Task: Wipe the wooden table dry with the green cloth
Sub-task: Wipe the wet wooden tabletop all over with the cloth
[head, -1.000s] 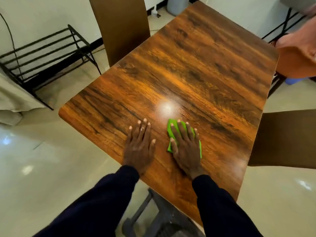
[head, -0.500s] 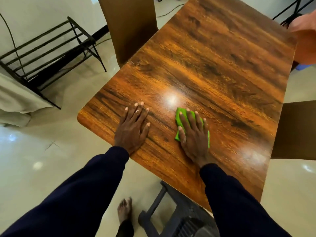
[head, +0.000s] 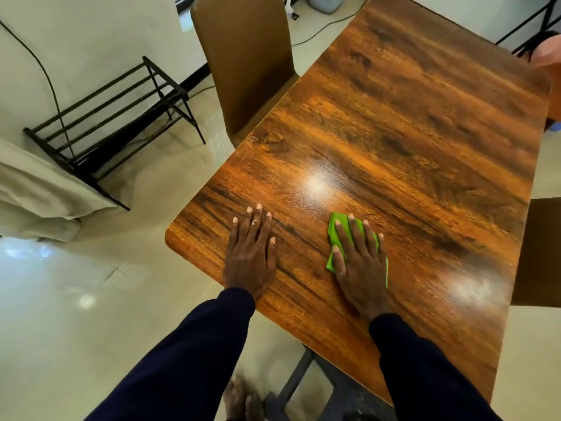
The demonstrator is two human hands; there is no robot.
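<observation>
Left hand point(head: 250, 256) flat on wooden table point(head: 409, 132), right hand point(head: 359, 265) spread, pressing green cloth point(head: 333, 237); could bunch beneath palm, leaving damp streaks beyond fingertips.

I find nothing to read here: no words, labels, brands or numbers on the table point(head: 394, 147), the cloth point(head: 337, 227) or the chair point(head: 243, 56).

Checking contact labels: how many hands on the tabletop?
2. Left hand flat on the bare wooden table near its corner; right hand beside it, pressing the green cloth.
</observation>
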